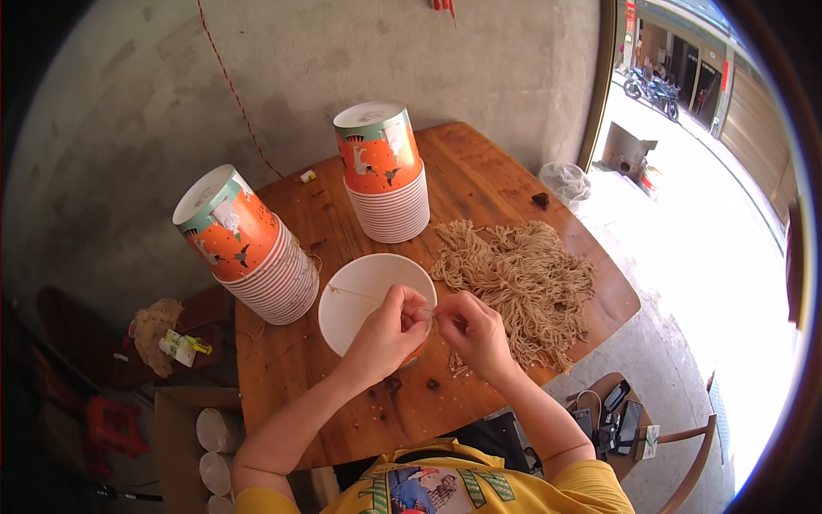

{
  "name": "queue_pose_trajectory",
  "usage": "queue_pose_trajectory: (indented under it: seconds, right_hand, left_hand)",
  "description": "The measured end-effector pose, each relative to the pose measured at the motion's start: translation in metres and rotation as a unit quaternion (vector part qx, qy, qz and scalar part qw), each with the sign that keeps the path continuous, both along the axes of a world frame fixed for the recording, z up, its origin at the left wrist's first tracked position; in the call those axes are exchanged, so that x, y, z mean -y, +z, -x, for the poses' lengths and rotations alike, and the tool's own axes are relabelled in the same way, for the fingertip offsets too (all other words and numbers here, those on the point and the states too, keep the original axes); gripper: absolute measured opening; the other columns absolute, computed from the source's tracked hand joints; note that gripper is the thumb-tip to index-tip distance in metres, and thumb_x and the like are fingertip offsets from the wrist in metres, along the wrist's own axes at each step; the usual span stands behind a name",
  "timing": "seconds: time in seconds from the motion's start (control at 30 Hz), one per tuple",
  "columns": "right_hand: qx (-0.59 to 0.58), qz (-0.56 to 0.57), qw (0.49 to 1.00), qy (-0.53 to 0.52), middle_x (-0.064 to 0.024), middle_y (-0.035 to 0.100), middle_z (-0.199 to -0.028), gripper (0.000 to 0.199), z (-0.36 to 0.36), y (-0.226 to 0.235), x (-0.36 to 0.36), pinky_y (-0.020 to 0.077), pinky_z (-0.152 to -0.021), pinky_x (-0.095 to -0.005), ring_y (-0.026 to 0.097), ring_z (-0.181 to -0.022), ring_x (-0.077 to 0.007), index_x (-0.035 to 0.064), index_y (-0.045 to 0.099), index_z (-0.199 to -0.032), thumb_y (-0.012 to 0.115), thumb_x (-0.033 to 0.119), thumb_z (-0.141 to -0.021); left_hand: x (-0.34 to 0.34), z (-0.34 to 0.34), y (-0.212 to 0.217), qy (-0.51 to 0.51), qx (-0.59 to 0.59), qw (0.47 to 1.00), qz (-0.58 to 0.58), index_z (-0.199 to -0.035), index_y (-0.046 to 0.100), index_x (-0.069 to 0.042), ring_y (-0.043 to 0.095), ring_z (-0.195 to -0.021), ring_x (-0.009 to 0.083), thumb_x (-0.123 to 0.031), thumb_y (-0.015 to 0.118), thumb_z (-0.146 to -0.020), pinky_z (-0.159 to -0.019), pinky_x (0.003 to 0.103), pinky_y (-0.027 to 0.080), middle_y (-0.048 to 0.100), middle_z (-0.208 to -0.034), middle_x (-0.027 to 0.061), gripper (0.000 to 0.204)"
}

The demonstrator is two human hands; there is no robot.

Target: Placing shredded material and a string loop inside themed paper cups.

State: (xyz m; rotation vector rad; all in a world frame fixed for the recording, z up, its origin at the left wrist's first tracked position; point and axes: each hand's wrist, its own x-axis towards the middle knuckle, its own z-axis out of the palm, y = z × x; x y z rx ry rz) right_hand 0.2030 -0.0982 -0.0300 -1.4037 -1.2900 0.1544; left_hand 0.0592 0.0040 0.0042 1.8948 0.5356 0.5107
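Close together over the rim of an open white paper bucket, both my hands are pinched. My left hand holds a thin tan string, which runs back across the bucket's mouth to its far left rim. Fingertips of my right hand pinch the string just beside the left ones; its exact path between the fingers is too fine to make out. Right of the hands lies a heap of tan strings, some ends reaching the right wrist.
Two upside-down stacks of orange and green paper buckets, one left and one at the back, stand on the wooden table. A cardboard box holds white cups lower left. A wooden chair carries electronics at right, and a doorway opens beyond.
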Motion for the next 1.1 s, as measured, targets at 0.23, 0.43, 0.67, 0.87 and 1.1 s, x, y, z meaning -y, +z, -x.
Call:
queue_pose_trajectory:
  seconds: [0.23,0.43,0.67,0.87,1.1]
  right_hand:
    - [-0.028,0.006,1.000,0.007,-0.0066,0.065,-0.086,0.013,-0.002,-0.006,-0.001,0.0519,-0.065,-0.0270,0.065,-0.075,-0.0146,0.0020,0.061,-0.095,0.065,0.000,-0.084]
    - [-0.037,0.017,0.999,0.010,-0.0063,0.066,-0.086,0.012,-0.003,-0.009,0.000,0.0520,-0.069,-0.0286,0.065,-0.078,-0.0152,0.0025,0.061,-0.095,0.065,0.000,-0.084]
    - [-0.072,0.011,0.997,0.029,-0.0087,0.065,-0.089,0.014,-0.004,-0.014,-0.001,0.0533,-0.067,-0.0300,0.066,-0.078,-0.0197,0.0021,0.060,-0.098,0.066,0.004,-0.085]
    - [-0.020,-0.005,0.999,0.049,-0.0061,0.062,-0.087,0.020,-0.007,0.001,0.003,0.0511,-0.067,-0.0286,0.062,-0.075,-0.0169,0.0028,0.063,-0.105,0.067,0.005,-0.085]
    - [0.058,0.013,0.997,0.058,-0.0051,0.058,-0.084,0.019,-0.008,0.004,0.003,0.0487,-0.062,-0.0268,0.058,-0.070,-0.0147,0.0044,0.066,-0.103,0.071,0.007,-0.084]
  left_hand:
    - [0.003,0.001,0.010,0.021,-0.057,0.994,-0.092,-0.096,0.058,0.001,0.061,-0.078,0.0159,-0.003,0.059,-0.089,-0.072,0.029,0.051,0.060,-0.088,0.0090,0.008]
    - [0.004,0.000,0.012,0.033,-0.047,0.993,-0.106,-0.094,0.060,0.000,0.063,-0.079,0.0175,-0.006,0.061,-0.089,-0.074,0.031,0.051,0.061,-0.088,0.0099,0.008]
    - [0.002,0.003,0.011,0.033,-0.045,0.995,-0.085,-0.094,0.060,0.001,0.056,-0.076,0.0090,-0.008,0.063,-0.089,-0.072,0.025,0.048,0.062,-0.087,0.0037,0.011]
    - [0.003,0.001,0.010,0.030,-0.041,0.995,-0.081,-0.093,0.058,0.001,0.063,-0.080,0.0182,-0.007,0.062,-0.090,-0.074,0.031,0.051,0.063,-0.089,0.0103,0.010]
    - [0.005,0.000,0.007,0.039,-0.012,0.997,-0.070,-0.100,0.052,0.000,0.062,-0.078,0.0161,-0.006,0.061,-0.092,-0.071,0.031,0.051,0.063,-0.085,0.0091,0.014]
